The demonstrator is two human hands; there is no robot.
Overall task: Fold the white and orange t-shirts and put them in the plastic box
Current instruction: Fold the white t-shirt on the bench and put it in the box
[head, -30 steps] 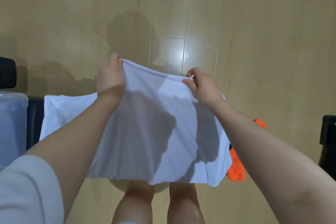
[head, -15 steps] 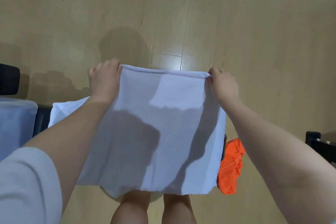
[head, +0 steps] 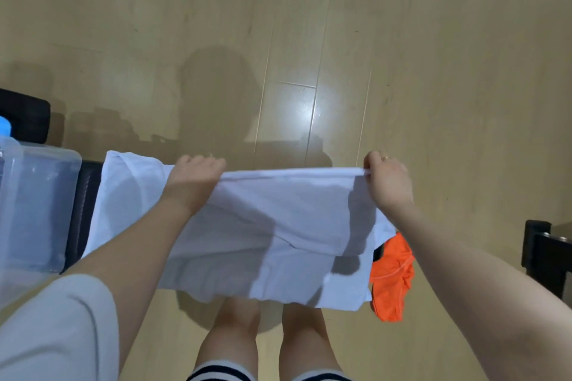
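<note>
We hold the t-shirt [head: 278, 226] out in front of us over the bench [head: 83, 210], our left hand [head: 193, 178] on the left part of its far edge and our right hand [head: 388, 179] at the far right corner. The plastic box [head: 34, 204] stands on the left. The other t-shirt [head: 391, 275] hangs just right of the held one, beneath our right forearm. Our legs [head: 266, 340] stand below on the floor [head: 309, 25].

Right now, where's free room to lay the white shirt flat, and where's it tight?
Free: the wood floor beyond both hands, wide and bare. Tight: the dark surface is mostly hidden under the white t-shirt, pinched by the left hand and right hand, hemmed by the plastic box left and orange t-shirt right.
</note>
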